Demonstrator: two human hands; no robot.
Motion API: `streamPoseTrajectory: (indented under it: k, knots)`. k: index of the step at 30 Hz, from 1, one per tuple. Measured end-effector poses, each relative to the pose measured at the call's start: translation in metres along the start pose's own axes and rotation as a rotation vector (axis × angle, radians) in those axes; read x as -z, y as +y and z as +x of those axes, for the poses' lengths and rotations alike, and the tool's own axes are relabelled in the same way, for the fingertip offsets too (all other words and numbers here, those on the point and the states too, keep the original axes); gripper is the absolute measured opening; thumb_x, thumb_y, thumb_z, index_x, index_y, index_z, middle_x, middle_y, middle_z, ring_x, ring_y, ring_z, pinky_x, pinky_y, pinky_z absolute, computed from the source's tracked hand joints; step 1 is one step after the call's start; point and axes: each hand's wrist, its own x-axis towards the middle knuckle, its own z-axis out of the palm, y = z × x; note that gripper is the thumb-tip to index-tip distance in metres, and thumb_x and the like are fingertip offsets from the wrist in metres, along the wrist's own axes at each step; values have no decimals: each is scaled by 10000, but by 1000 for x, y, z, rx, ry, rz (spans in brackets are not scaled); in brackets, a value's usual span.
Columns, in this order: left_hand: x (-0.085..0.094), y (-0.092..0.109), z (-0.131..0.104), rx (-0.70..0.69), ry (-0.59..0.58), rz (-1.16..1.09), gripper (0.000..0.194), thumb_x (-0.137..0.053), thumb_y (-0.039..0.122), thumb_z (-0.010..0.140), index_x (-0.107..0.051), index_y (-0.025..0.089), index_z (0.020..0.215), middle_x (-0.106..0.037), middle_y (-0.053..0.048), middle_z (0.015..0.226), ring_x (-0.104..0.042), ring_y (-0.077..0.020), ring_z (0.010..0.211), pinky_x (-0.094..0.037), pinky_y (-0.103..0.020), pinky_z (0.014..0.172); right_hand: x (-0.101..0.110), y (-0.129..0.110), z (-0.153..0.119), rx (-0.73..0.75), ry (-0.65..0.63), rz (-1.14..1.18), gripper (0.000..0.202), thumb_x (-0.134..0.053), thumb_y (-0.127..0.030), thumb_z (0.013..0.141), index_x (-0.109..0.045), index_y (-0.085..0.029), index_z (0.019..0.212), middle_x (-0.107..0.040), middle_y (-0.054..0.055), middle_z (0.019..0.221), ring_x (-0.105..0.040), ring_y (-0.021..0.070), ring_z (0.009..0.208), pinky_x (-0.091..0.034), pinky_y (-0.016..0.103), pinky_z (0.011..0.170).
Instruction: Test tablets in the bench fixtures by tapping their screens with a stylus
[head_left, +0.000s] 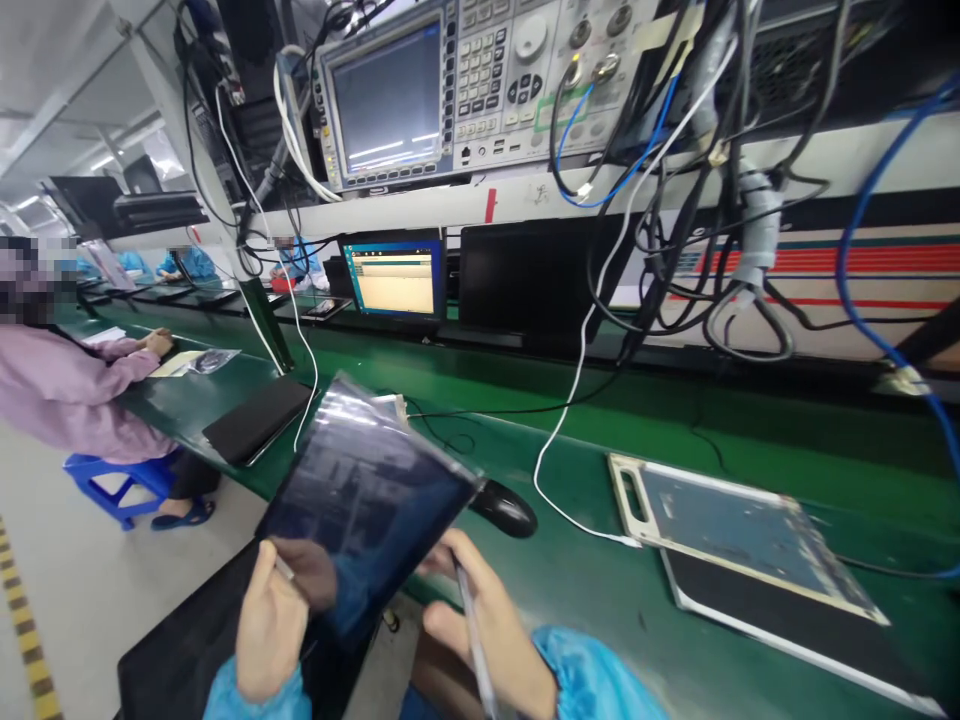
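Observation:
A dark tablet in a shiny clear bag (pixel 367 500) is tilted up in front of me, above the near edge of the green bench. My left hand (pixel 274 615) grips its lower left corner. My right hand (pixel 487 625) holds its lower right edge, with a thin pen-like stick lying between the fingers. Both arms wear blue sleeves. A black mouse (pixel 504 508) lies on the bench just behind the tablet's right corner.
A grey carrier plate (pixel 739 530) lies on another tablet at the right. A white cable (pixel 577 400) and a blue cable (pixel 870 300) hang from the test instrument (pixel 480 85) above. A lit monitor (pixel 396 278) stands behind. A black tablet (pixel 259 420) lies left; a seated person (pixel 67 385) works there.

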Motion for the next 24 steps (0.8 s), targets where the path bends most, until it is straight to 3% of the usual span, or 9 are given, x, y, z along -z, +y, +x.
streamPoseTrajectory:
  k: [2, 4, 6, 9, 12, 15, 17, 20, 24]
  knots:
    - [-16, -15, -15, -33, -31, -33, 134, -636, 310, 840, -677, 235, 944, -687, 3, 818, -659, -149, 857, -555, -231, 778, -1, 1, 4, -40, 248, -4, 632, -585, -661, 794, -559, -192, 1217, -646, 115, 1135, -622, 249, 1028, -516, 349, 886]
    - [-25, -24, -32, -5, -163, 7, 283, -732, 327, 759, -675, 276, 1032, -696, -14, 972, -632, -199, 992, -537, -282, 842, 13, -5, 7, -105, 429, -34, 598, -603, -628, 794, -587, -178, 1187, -657, 115, 1124, -631, 250, 1011, -527, 338, 872]
    - [-27, -26, -47, 145, -459, 121, 459, -768, 472, 692, -672, 267, 1092, -697, -49, 992, -641, -235, 961, -533, -304, 807, 38, -14, 9, -194, 468, -67, 607, -676, -609, 730, -617, -176, 1150, -671, 109, 1105, -646, 260, 965, -548, 335, 824]
    - [-29, -25, -63, 348, -845, 395, 604, -739, 582, 670, -667, 208, 1139, -702, -93, 937, -657, -232, 832, -519, -315, 751, 74, -27, 9, -359, 358, -111, 594, -746, -603, 642, -669, -186, 1057, -696, 94, 1045, -671, 264, 849, -573, 339, 719]
    - [-38, -31, -67, 328, -736, 463, 421, -751, 459, 722, -701, 223, 1067, -706, -75, 986, -642, -242, 934, -479, -347, 875, 90, -28, -2, -461, 149, -79, 605, -676, -661, 691, -671, -185, 1064, -703, 112, 1010, -678, 285, 853, -572, 379, 726]
    - [-54, -43, -60, 328, -574, 274, 373, -737, 451, 726, -722, 196, 998, -718, -80, 912, -644, -278, 947, -470, -396, 906, 86, -17, -23, -378, 108, 102, 729, -298, -762, 840, -623, -190, 1154, -696, 149, 1008, -684, 295, 875, -569, 423, 716]
    - [-67, -52, -53, 268, -511, 180, 393, -728, 449, 733, -707, 193, 1030, -715, -82, 914, -642, -278, 944, -472, -402, 906, 75, -4, -36, -249, 211, 152, 820, -81, -755, 854, -578, -211, 1213, -685, 159, 1045, -683, 293, 890, -569, 434, 713]
    - [-82, -62, -39, 77, -518, 237, 430, -659, 513, 780, -672, 203, 1077, -699, -67, 967, -626, -247, 940, -473, -370, 894, 54, 14, -42, -126, 449, 40, 632, -295, -689, 890, -458, -257, 1321, -680, 110, 1077, -668, 264, 940, -564, 397, 772]
    - [-76, -47, 2, -335, -770, 989, 397, -568, 539, 825, -705, 167, 807, -683, -71, 799, -610, -253, 862, -465, -367, 874, 51, 19, -28, -182, 805, 47, 546, -663, -507, 787, -513, -229, 1232, -689, 26, 972, -664, 191, 854, -561, 266, 732]
